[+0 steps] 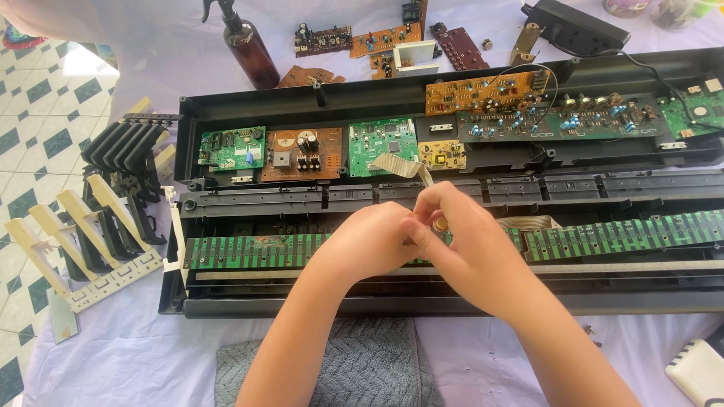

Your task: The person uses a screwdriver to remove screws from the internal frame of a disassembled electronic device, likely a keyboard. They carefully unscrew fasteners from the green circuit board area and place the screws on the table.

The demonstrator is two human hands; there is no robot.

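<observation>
An opened black keyboard chassis (256,102) lies across the table with several circuit boards inside. A long green key contact board (249,250) runs along its front. Both my hands meet above the middle of that board. My right hand (460,241) pinches a small round brass-coloured part (440,224) at its fingertips. My left hand (369,237) is curled against it, fingers touching the same spot. A beige flat ribbon cable (400,167) rises from the green board behind and runs down towards my fingers.
A set of removed black and cream keys (98,218) leans at the left. A brown spray bottle (253,49) and loose circuit boards (381,38) lie behind the chassis. A grey towel (362,365) lies under my arms, a white device (697,369) at bottom right.
</observation>
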